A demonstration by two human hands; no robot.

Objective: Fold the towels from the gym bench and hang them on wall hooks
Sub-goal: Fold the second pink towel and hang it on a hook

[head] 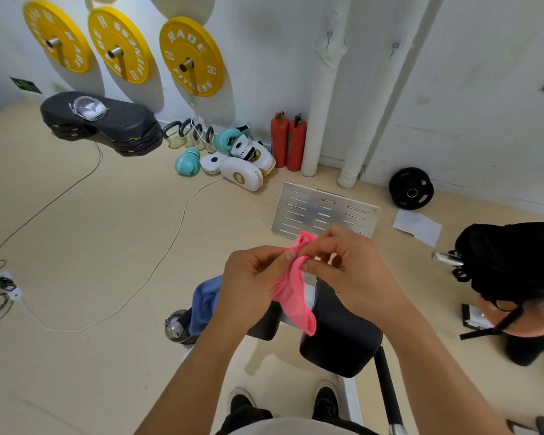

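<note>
- Towel (292, 296), pink and thin, hung bunched between both hands above the black padded table (339, 337), its lower end dangling over the pad.
- Left hand (252, 277) pinched the towel's upper edge between thumb and curled fingers; right hand (343, 262) pinched the same edge just beside it, fingers bent.
- A blue towel (203, 301) lay draped at the table's left end, partly hidden by the left forearm.
- Pale beige floor (91, 230) ran up to a white wall (264, 58), with cables trailing across it on the left.
- Three yellow weight plates (191, 56) hung on wall pegs, lettered "RADE FITNESS".
- Below them sat black stacked steps (126, 124), kettlebells, teal and white boxing gloves (187, 161), and two red fire extinguishers (288, 144).
- A slotted metal plate (324, 210) and a black weight plate (411, 188) lay on the floor.
- A black bag (515, 259) rested at the right; its contents could not be seen.
</note>
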